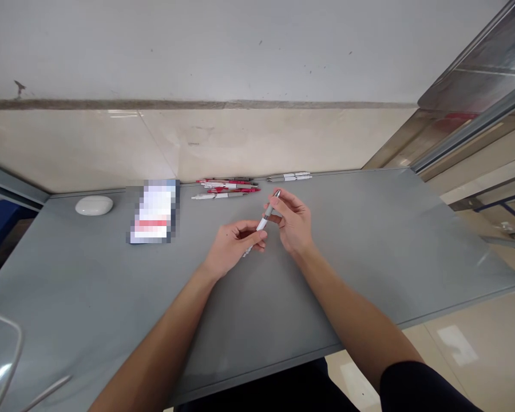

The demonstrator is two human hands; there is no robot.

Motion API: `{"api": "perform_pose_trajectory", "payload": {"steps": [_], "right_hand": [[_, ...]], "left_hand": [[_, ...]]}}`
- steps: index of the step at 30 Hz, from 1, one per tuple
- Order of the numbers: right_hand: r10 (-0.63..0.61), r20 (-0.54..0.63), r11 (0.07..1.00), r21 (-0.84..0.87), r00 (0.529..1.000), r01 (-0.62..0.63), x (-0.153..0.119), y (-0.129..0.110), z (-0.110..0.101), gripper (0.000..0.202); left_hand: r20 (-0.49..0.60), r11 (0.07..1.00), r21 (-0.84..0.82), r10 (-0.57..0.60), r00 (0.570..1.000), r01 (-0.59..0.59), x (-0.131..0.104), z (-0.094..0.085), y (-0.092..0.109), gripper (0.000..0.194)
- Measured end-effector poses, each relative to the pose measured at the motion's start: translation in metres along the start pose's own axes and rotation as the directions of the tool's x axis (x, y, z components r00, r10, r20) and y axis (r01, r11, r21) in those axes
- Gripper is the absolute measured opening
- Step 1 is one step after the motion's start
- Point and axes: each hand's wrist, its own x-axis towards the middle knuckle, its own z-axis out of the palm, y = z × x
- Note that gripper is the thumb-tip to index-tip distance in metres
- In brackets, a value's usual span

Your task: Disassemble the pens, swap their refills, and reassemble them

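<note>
White pen (262, 224) is pinched by fingers (254, 238) of left hand (230, 245) and (near its silver tip (277, 193)) right hand (296, 224)

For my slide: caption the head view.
Left hand and right hand hold one pen over a table, more pens beyond.

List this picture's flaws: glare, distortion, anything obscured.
Head view: a bright glare patch on the tabletop, near left; pale reflections on the floor, right; wide-angle stretching toward the edges; blocky pixelation hiding the phone-like item; the held pen fairly sharp.
</note>
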Motion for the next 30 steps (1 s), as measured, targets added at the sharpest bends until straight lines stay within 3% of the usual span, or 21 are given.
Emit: {"api": "perform_pose_trajectory", "payload": {"steps": [11, 17, 24, 30], "right_hand": [[0.032, 0.066, 0.999, 0.031, 0.997, -0.035, -0.0013, -0.0026, -0.0016, 0.023], [-0.043, 0.044, 0.999, 0.003, 0.998, 0.043, 0.0007, 0.0002, -0.0013, 0.022], [-0.027, 0.032, 1.0, -0.015, 0.999, 0.027, 0.0017, 0.0002, -0.0035, 0.021], [0.059, 0.127, 0.995, 0.072, 0.99, -0.068, 0.0022, -0.0013, -0.008, 0.02]], "left_hand": [[0.182, 0.989, -0.123, -0.054, 0.982, 0.077, -0.0026, -0.0005, 0.001, 0.037], [0.161, 0.996, -0.068, -0.05, 0.986, 0.061, -0.0008, -0.0012, -0.0001, 0.036], [0.075, 0.998, 0.059, -0.008, 0.997, 0.004, -0.0011, -0.0003, 0.0056, 0.025], [0.201, 0.995, -0.084, -0.029, 0.979, 0.047, -0.0024, -0.0012, 0.0027, 0.028]]}}
